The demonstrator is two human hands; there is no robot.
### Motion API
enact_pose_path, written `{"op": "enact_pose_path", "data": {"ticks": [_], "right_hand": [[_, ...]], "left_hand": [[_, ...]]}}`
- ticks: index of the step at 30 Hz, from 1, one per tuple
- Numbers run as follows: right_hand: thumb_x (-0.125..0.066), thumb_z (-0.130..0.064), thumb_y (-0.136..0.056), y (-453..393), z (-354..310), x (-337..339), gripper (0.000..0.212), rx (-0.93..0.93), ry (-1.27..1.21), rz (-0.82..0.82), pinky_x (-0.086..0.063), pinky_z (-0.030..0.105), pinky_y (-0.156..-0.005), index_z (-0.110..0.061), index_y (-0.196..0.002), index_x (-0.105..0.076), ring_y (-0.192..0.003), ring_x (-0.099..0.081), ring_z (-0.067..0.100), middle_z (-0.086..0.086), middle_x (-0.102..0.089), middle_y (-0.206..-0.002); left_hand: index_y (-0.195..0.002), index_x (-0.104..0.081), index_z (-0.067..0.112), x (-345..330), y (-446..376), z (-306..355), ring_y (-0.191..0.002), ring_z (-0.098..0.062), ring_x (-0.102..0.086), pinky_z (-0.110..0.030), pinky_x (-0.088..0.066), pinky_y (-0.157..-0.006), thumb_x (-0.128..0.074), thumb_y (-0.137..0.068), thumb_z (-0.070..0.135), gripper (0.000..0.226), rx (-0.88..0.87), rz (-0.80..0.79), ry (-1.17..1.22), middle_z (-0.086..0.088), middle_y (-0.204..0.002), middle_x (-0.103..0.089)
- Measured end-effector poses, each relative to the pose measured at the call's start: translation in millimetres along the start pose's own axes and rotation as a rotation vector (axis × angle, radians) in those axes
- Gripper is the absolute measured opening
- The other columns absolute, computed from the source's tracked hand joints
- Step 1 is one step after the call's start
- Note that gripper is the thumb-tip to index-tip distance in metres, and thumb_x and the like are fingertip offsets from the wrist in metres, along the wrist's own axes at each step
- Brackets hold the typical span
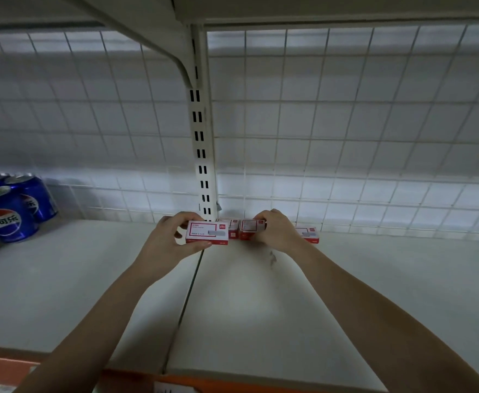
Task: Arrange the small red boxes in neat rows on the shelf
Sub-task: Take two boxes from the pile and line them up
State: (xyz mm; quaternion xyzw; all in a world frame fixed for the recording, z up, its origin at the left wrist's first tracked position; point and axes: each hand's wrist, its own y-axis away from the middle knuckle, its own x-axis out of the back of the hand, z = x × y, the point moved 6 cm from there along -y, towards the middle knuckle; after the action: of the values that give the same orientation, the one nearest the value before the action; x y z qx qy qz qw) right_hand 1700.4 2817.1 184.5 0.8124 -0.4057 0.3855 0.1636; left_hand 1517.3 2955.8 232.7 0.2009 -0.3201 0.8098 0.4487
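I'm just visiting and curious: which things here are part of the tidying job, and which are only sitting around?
Part of the job:
box in the left hand
left hand
box under the right hand
right hand
boxes at the back
shelf

Just sitting around:
blue cola cans

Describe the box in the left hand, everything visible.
The box is a small flat carton, seemingly cardboard: white face, red border and edges, small unreadable print, a grey picture. It looks closed. The left hand holds it face-up, thumb below and fingers above, near the shelf's back, left of the other boxes.
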Motion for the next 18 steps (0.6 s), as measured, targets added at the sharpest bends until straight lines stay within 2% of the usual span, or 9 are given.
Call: {"op": "enact_pose_path", "data": {"ticks": [3,5,14,18], "right_hand": [[-0.071,-0.03,-0.08,-5.2,2.9,-5.7,0.054,-0.002,0.066,-0.025,-0.035,0.023,-0.089,-0.013,-0.127,-0.053,-0.115,-0.048,0.021,0.007,-0.049,-0.124],[-0.07,-0.031,-0.081,-7.9,2.5,-6.7,0.053,-0.004,0.087,-0.027,-0.034,0.022,-0.086,-0.013,-0.128,-0.053,-0.114,-0.048,0.022,0.007,-0.049,-0.125],[-0.071,-0.034,-0.079,-16.6,3.4,-9.0,0.052,-0.023,0.157,-0.061,-0.038,0.024,-0.081,-0.014,-0.125,-0.056,-0.11,-0.052,0.023,0.007,-0.054,-0.124],[-0.068,-0.032,-0.083,-10.0,-0.9,-2.1,0.06,-0.018,0.167,-0.075,-0.036,0.029,-0.101,-0.012,-0.135,-0.045,-0.124,-0.044,0.022,0.005,-0.048,-0.135]], "left_hand": [[-0.102,-0.056,0.033,-1.1,-3.6,-6.6,-0.087,0.003,-0.047,-0.012,-0.037,-0.073,-0.076,-0.075,0.022,0.036,0.014,-0.005,-0.006,0.025,-0.095,-0.054],[-0.105,-0.056,0.031,-3.1,-5.3,-9.3,-0.087,0.003,-0.047,-0.011,-0.037,-0.073,-0.076,-0.075,0.024,0.037,0.015,-0.013,-0.015,0.025,-0.096,-0.055],[-0.101,-0.054,0.036,-11.3,-7.6,-13.2,-0.093,-0.003,-0.048,-0.016,-0.039,-0.076,-0.076,-0.075,0.027,0.036,0.004,-0.069,-0.002,0.024,-0.102,-0.056],[-0.101,-0.052,0.038,-18.9,-9.2,-5.9,-0.091,0.0,-0.047,-0.011,-0.036,-0.072,-0.076,-0.076,0.027,0.037,0.007,-0.129,-0.028,0.024,-0.101,-0.052]]}}
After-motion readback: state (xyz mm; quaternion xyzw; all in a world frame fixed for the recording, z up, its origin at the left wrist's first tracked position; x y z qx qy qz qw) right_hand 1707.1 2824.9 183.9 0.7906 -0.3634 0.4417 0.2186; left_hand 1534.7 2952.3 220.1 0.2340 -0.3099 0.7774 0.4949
